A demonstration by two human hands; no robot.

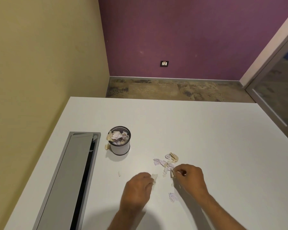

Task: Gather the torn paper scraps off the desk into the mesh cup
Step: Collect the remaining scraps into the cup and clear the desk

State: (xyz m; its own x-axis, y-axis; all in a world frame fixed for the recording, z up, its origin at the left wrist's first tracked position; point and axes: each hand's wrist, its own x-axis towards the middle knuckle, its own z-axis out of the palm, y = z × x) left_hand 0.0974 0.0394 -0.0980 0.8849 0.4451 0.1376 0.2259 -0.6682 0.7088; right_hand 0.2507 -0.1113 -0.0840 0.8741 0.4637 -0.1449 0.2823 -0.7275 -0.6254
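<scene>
Left hand at lower centre of the frame, fingers curled round a cream scrap. Right hand just beside, pinching another scrap. Loose pile of torn paper scraps on the white counter above both hands. Mesh cup, stuffed with scraps, left of centre.

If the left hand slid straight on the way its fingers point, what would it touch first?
Likely the main cluster of torn lilac and tan paper scraps on the white desk; the left hand already pinches one scrap. Depth is uncertain.
</scene>
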